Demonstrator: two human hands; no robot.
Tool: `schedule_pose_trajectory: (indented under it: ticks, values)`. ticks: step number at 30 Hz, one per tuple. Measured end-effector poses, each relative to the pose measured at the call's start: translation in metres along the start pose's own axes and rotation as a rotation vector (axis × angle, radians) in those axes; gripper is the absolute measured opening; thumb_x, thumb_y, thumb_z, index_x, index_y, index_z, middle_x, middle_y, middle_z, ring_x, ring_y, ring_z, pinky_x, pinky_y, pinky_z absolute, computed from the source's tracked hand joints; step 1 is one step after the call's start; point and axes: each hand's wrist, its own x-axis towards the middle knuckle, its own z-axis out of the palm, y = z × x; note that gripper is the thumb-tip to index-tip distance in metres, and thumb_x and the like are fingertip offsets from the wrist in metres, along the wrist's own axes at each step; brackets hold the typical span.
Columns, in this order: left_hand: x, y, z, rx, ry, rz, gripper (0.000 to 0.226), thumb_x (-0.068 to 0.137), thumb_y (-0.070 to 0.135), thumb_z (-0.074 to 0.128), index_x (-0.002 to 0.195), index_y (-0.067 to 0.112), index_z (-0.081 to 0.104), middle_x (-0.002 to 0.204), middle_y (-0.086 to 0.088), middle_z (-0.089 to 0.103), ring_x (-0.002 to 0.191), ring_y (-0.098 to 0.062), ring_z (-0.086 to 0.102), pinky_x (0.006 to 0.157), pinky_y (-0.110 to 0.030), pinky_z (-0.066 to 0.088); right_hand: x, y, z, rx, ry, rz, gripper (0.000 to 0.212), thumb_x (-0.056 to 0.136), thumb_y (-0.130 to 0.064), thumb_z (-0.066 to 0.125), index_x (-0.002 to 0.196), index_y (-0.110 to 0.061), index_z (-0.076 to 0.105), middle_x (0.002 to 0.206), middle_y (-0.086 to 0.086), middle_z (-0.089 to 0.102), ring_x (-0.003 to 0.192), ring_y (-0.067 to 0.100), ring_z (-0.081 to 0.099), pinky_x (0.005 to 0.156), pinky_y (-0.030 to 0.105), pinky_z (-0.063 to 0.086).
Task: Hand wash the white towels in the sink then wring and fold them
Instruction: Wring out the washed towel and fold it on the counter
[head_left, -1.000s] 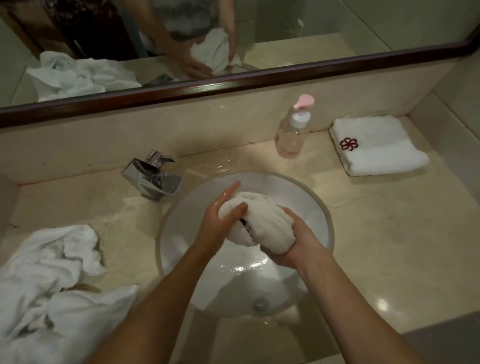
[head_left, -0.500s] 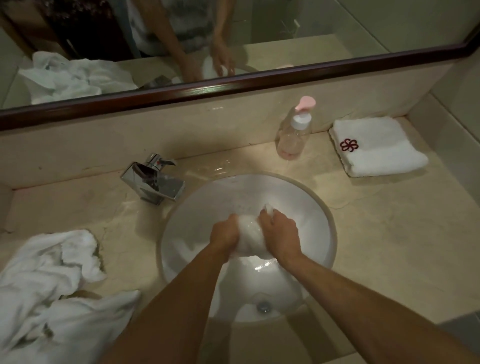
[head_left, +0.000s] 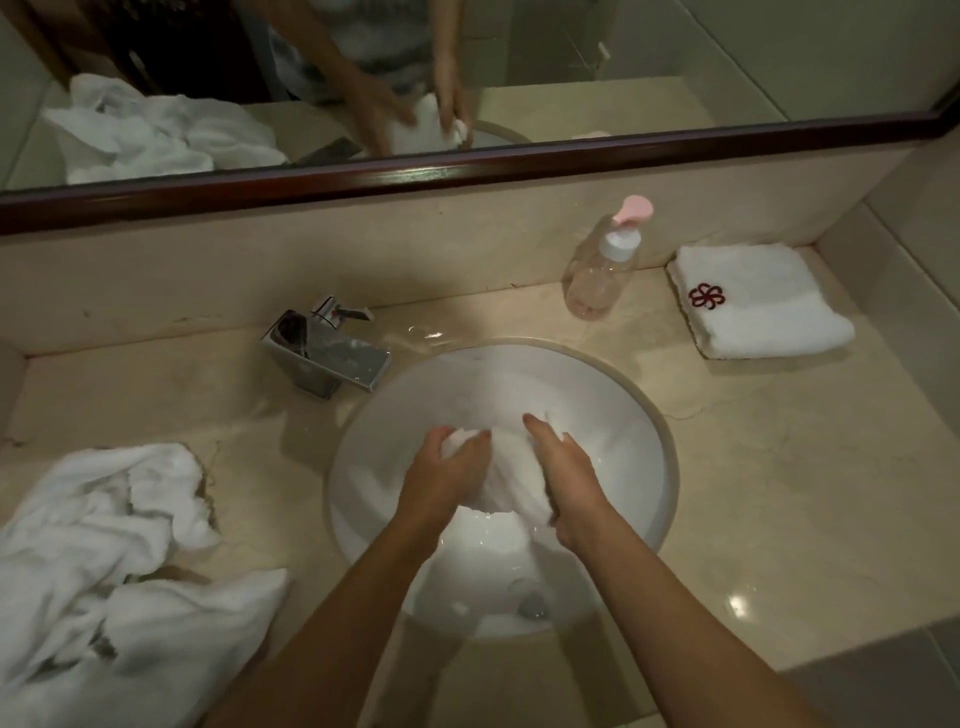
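A wet white towel (head_left: 506, 473) is bunched up inside the round white sink (head_left: 613, 400). My left hand (head_left: 441, 480) grips its left side, fingers curled over a fold. On the towel's right side my right hand (head_left: 563, 475) holds it, the fingers reaching over the top. Both hands squeeze the bundle above the basin's middle. The towel's underside is hidden by my hands. The drain (head_left: 532, 605) shows at the basin's near edge, between my forearms.
A chrome faucet (head_left: 327, 353) stands at the sink's back left. Crumpled white towels (head_left: 109, 582) lie on the counter at left. A clear pump bottle (head_left: 605, 265) and a folded white towel with a red emblem (head_left: 753, 301) sit at back right. A mirror runs along the wall.
The towel bundle went from raised above the basin down into it. My hands moved close together on it, then spread slightly, showing more towel between them.
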Motion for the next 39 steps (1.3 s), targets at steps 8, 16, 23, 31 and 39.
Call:
schedule_pose_trajectory:
  ticks: [8,16,23,31,39]
  values:
    - [-0.001,0.021,-0.050,0.579,-0.080,0.951,0.085,0.071,0.078,0.061,0.143,0.036,0.045,0.118,0.019,0.054,0.112,-0.008,0.052,0.094,-0.041,0.049,-0.023,-0.008,-0.011,0.423,-0.358,0.380,0.022,0.084,-0.018,0.065,0.104,-0.009,0.065,0.086,0.007,0.059,0.070,0.021,0.061,0.048,0.027,0.051]
    - [-0.018,0.034,-0.020,0.305,-0.188,1.156,0.030,0.077,0.034,0.080,0.098,0.014,0.071,0.108,0.004,0.067,0.101,-0.016,0.064,0.084,-0.029,0.055,-0.038,-0.029,-0.007,0.369,-0.317,0.407,0.009,0.083,-0.018,0.063,0.082,-0.009,0.064,0.065,0.004,0.057,0.056,0.017,0.058,0.042,0.021,0.045]
    - [0.001,0.041,0.015,-0.288,0.280,0.420,0.010,0.086,0.019,0.072,0.077,0.022,0.068,0.075,0.013,0.069,0.070,-0.005,0.063,0.062,-0.023,0.052,-0.004,-0.020,0.028,0.298,0.195,0.023,0.019,0.087,-0.028,0.057,0.092,-0.011,0.064,0.079,0.007,0.055,0.059,0.022,0.047,0.041,0.020,0.030]
    - [0.045,0.016,0.033,-0.772,0.201,-0.268,0.014,0.094,0.025,0.054,0.092,0.014,0.062,0.097,-0.007,0.064,0.086,-0.026,0.062,0.084,-0.038,0.052,0.030,-0.041,0.031,-0.463,0.311,-0.424,0.023,0.086,-0.035,0.054,0.067,-0.022,0.049,0.073,-0.001,0.058,0.077,0.027,0.059,0.072,0.038,0.048]
    - [0.065,0.011,0.029,-0.889,0.180,-0.435,0.026,0.088,0.018,0.062,0.112,0.010,0.065,0.111,-0.016,0.067,0.080,-0.027,0.063,0.051,-0.023,0.051,0.028,-0.047,0.037,-0.604,0.319,-0.439,0.029,0.088,-0.034,0.051,0.062,-0.024,0.042,0.067,-0.004,0.051,0.075,0.027,0.056,0.066,0.032,0.039]
